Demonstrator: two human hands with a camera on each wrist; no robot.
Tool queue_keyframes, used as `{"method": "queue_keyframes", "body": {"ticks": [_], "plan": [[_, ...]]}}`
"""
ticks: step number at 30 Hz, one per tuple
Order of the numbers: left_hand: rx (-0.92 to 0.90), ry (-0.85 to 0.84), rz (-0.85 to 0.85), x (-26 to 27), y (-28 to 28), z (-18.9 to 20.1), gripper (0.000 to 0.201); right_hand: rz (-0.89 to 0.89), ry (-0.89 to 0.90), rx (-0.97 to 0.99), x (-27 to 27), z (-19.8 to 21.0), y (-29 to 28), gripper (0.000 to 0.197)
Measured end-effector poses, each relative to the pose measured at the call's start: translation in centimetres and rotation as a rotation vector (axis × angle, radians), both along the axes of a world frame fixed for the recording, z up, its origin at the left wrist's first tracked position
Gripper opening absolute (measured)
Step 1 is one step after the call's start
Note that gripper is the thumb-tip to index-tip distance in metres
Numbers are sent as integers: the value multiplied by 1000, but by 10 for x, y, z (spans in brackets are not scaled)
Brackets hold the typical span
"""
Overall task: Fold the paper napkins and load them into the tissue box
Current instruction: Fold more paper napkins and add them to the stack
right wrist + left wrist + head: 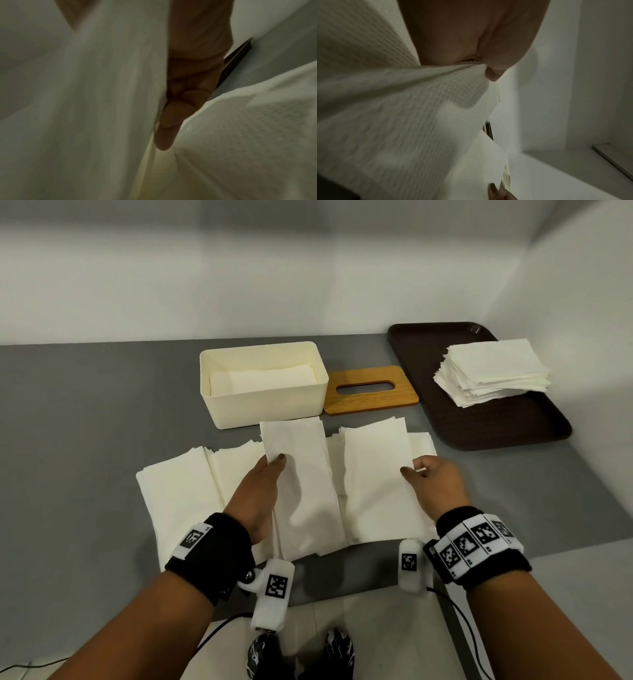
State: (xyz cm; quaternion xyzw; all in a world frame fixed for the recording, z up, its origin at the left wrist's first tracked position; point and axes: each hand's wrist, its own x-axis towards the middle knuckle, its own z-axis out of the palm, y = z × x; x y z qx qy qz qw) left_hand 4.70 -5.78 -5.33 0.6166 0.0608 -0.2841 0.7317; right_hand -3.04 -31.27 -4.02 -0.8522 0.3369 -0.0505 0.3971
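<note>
A row of white folded napkins lies on the grey table in front of me. My left hand [263,474] pinches the left edge of one folded napkin [301,474], thumb on top, lifting it a little off the row. My right hand [428,474] pinches the right edge of the neighbouring folded napkin [373,474], fingers curled under. The cream tissue box [260,402] stands open behind them with napkins lying inside. In the wrist views, white paper [402,121] fills the frame beside each palm, and curled fingers [171,115] press against the sheet.
The wooden lid [370,388] with an oval slot lies flat right of the box. A dark brown tray [496,433] at the back right carries a stack of unfolded napkins [493,371]. More folded napkins [178,491] spread to the left. A wall rises behind the table.
</note>
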Motion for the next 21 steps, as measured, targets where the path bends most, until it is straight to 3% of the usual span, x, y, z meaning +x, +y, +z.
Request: {"method": "queue_keyframes", "body": {"ticks": [3, 7, 13, 17, 21], "plan": [[4, 2, -4, -1, 0, 0, 33, -10, -9, -3, -6, -5, -4, 18], [-6, 7, -15, -2, -2, 2, 30, -53, -135, 40, -11, 5, -5, 8], [-17, 14, -26, -6, -11, 4, 36, 13, -346, 304, -12, 34, 5, 5], [-70, 39, -70, -10, -20, 8, 32, 81, -357, 504, -6, 34, 23, 15], [-38, 36, -49, -8, -20, 7, 33, 25, -291, 450, -5, 21, 20, 15]]}}
